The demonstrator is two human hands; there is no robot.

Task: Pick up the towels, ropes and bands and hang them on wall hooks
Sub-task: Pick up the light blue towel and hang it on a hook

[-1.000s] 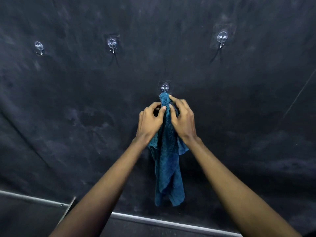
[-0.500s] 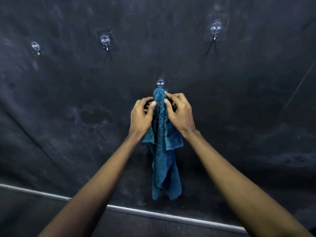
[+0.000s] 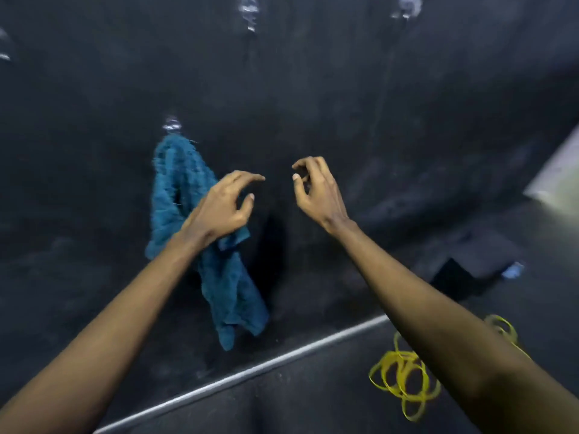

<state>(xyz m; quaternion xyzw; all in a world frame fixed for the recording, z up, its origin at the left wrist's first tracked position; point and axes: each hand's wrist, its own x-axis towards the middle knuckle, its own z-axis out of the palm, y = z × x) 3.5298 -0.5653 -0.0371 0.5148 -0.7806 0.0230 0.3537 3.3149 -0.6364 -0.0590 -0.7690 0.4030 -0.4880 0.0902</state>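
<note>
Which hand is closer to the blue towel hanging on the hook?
Left. The left hand is in front of the teal towel, overlapping its right edge. The right hand is farther right, well clear of it.

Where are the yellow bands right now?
Head view, lower right: the yellow bands lie on the dark surface below the metal rail, partly behind the right forearm.

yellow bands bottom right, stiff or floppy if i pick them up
Probably floppy: the yellow bands lie in thin, slack, overlapping loops. Likely light, being so thin. They look tangled, so they may lift as one clump.
</note>
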